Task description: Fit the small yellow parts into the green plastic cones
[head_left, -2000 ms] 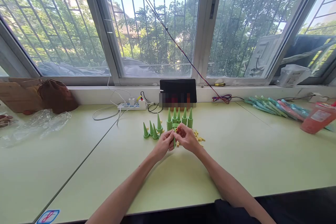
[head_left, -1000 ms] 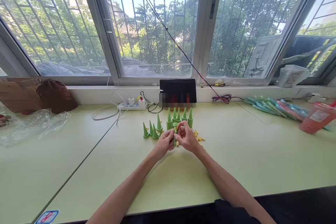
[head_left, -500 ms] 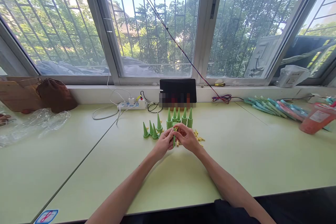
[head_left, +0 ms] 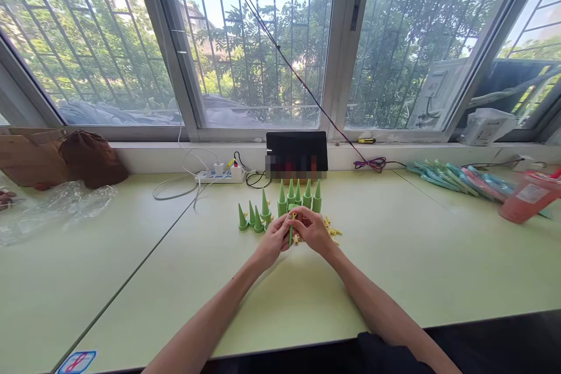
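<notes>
My left hand (head_left: 277, 235) is closed around a green cone-shaped piece (head_left: 290, 237), its pointed end hanging down between my hands. Pinched at the fingertips of my right hand (head_left: 310, 228) is a small yellow plastic part (head_left: 295, 215), held against the green piece. My fingers hide much of both. Just beyond, several green cones (head_left: 317, 198) stand upright in a row, points up. More green cones (head_left: 242, 219) stand to the left, a few with bits of yellow beside them. Loose yellow parts (head_left: 333, 231) lie in a small pile right of my right hand.
A dark tablet (head_left: 297, 152) leans at the back by the window. Left of it are a power strip (head_left: 221, 176) and cables. A red drink cup (head_left: 528, 197) and plastic-wrapped items (head_left: 456, 180) are at right; a brown bag (head_left: 93, 159) and clear plastic wrap (head_left: 83, 204) at left.
My hands stay together in the same place. The yellow part at my right fingertips is turned very slightly; the cones and loose parts have not moved.
</notes>
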The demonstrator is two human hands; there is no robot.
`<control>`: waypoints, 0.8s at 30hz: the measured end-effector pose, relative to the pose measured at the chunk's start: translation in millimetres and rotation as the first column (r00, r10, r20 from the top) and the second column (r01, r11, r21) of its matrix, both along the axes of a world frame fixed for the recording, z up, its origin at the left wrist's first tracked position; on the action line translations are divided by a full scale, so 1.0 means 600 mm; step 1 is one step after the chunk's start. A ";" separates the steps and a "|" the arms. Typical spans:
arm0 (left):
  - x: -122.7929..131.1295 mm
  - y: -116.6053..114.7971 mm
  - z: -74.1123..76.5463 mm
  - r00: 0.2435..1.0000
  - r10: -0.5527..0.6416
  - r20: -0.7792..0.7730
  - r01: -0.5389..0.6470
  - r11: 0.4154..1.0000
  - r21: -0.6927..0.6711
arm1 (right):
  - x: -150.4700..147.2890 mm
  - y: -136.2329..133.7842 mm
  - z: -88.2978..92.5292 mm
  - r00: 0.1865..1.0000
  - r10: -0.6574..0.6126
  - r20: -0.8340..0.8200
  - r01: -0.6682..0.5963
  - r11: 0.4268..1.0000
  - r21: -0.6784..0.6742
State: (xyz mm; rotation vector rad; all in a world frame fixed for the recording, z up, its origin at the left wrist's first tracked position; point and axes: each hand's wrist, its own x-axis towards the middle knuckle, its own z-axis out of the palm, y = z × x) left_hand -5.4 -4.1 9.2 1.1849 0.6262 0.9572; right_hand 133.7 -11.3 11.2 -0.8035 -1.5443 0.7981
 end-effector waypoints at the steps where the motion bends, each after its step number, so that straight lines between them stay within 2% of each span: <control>1: 0.000 0.000 0.000 1.000 0.001 0.002 -0.001 1.000 0.001 | 0.000 0.000 0.000 1.000 -0.004 0.002 0.004 1.000 0.001; 12: 0.002 -0.004 0.004 1.000 0.003 0.008 -0.003 1.000 0.003 | 0.000 0.003 -0.006 0.999 -0.034 0.027 0.034 0.999 0.017; 24: 0.001 0.003 -0.003 1.000 -0.005 0.012 0.005 1.000 0.014 | 0.002 -0.009 0.005 0.993 -0.057 0.101 0.050 0.997 0.066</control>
